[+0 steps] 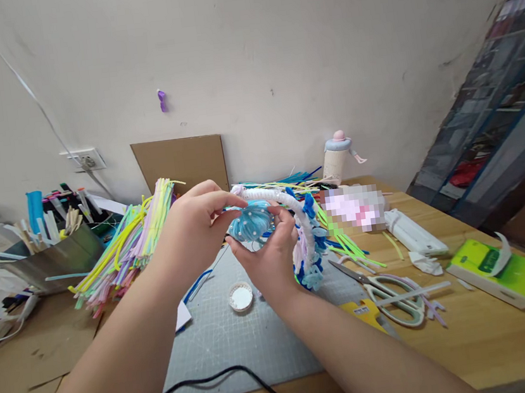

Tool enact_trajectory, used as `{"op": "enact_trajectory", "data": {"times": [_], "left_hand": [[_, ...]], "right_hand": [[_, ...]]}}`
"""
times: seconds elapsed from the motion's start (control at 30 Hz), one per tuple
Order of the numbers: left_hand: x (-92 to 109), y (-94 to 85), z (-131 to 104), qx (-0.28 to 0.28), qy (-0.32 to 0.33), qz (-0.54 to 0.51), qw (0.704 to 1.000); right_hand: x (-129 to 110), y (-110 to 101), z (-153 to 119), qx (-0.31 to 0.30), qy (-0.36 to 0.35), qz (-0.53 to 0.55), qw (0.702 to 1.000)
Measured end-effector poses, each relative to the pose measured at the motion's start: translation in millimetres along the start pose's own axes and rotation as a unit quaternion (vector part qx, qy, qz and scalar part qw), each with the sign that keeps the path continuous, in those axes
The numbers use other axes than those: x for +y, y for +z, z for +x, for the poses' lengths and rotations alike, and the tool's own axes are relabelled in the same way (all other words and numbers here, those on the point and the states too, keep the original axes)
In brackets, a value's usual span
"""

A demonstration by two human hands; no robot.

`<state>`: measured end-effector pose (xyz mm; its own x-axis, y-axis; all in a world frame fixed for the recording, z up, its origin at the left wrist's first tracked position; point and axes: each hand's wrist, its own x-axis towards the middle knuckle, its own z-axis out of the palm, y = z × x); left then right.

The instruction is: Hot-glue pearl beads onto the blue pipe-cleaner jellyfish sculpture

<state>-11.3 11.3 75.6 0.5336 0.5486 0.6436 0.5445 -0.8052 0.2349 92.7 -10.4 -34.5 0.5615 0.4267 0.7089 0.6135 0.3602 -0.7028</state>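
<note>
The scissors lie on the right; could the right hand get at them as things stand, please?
Probably yes: the way from the right hand to the scissors looks free, though a pale stick lies across them. The hand would likely first have to let go of the light-blue bundle it holds.

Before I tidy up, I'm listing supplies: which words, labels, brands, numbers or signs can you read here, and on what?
Nothing is sharp enough to quote.
Green tissue pack: lettering on top, too blurred to read.
Yellow object by the scissors: label, too small to read.
Grey mat: printed lines, no legible numbers.
</note>
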Motion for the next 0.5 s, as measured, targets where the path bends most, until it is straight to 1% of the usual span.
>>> {"op": "enact_trajectory", "data": {"times": [0.07, 0.13, 0.27, 0.5], "left_hand": [[-0.9, 1.8, -4.8, 0.031, 0.049, 0.016, 0.998], [-2.4, 4.0, -9.0, 0.051, 0.078, 0.035, 0.995], [-5.6, 7.5, -13.2, 0.061, 0.088, 0.061, 0.992], [-8.4, 9.7, -12.4, 0.06, 0.103, 0.066, 0.991]], "right_hand": [[-0.1, 0.3, 0.0, 0.002, 0.002, 0.002, 1.0], [0.1, 0.5, -0.1, 0.004, 0.001, 0.002, 1.0], [0.5, -0.2, -0.6, 0.001, -0.008, 0.007, 1.0], [0.0, -0.6, -0.9, 0.002, -0.015, 0.007, 1.0]]}}
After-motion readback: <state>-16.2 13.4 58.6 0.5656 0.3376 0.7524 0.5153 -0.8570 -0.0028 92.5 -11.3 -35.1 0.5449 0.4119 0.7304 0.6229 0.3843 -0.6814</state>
